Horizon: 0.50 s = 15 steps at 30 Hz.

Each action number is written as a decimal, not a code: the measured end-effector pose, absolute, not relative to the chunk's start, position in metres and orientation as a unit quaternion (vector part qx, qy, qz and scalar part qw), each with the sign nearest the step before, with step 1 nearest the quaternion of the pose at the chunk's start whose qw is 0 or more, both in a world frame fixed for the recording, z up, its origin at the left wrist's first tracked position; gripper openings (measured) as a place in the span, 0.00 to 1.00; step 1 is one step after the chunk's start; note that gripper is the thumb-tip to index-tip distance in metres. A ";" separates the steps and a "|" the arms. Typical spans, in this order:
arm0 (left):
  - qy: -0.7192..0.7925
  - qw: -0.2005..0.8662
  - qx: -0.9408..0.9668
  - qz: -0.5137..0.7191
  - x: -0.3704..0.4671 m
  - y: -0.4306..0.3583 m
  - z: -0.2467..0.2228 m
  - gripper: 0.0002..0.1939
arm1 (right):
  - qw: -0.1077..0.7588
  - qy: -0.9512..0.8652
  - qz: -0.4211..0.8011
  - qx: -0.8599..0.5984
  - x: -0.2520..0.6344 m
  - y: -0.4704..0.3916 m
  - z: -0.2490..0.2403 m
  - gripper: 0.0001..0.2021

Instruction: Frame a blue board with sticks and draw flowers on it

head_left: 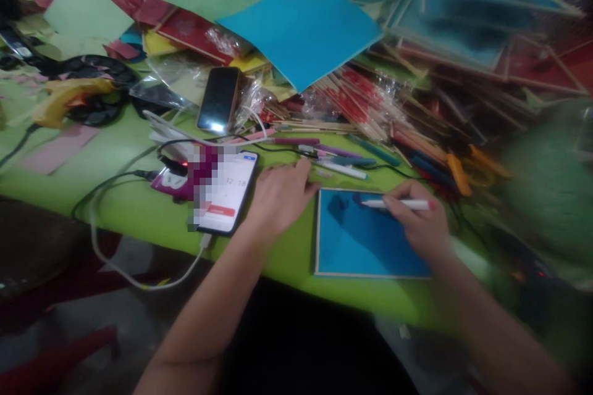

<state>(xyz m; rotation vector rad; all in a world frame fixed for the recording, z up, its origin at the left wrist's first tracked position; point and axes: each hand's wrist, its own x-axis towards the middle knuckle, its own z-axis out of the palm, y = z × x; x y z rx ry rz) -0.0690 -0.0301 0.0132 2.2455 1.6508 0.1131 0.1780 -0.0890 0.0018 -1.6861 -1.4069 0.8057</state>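
Observation:
A white marker with a reddish end (403,203) is gripped in my right hand (424,222), its tip at the upper part of a blue board (361,247). Dark marks show on the board near the tip, and a pale thin border runs round its edges. My left hand (282,194) rests on the green table (278,259) just left of the board, fingers lying out and holding nothing visible. Its thumb is close to the board's upper left corner. Several pens, among them a white pen (343,168), lie beyond the board.
A lit phone (231,194) lies left of my left hand, beside a purple and white power strip (176,182) with cables. Farther back are a dark phone (220,99), a blue sheet (306,31), wrapped sticks (352,95), orange-handled scissors (458,176) and a yellow glue gun (69,95).

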 end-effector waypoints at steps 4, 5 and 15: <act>0.581 0.174 0.794 0.039 -0.069 -0.030 0.013 0.08 | 0.427 -0.538 0.302 -0.661 0.180 -0.088 0.000 0.09; 0.581 0.172 0.794 0.039 -0.069 -0.030 0.012 0.08 | 0.440 -0.536 0.295 -0.657 0.181 -0.089 -0.001 0.09; 0.575 0.166 0.799 0.061 -0.070 -0.031 0.009 0.06 | 0.398 -0.575 0.373 -0.610 0.176 -0.103 -0.004 0.10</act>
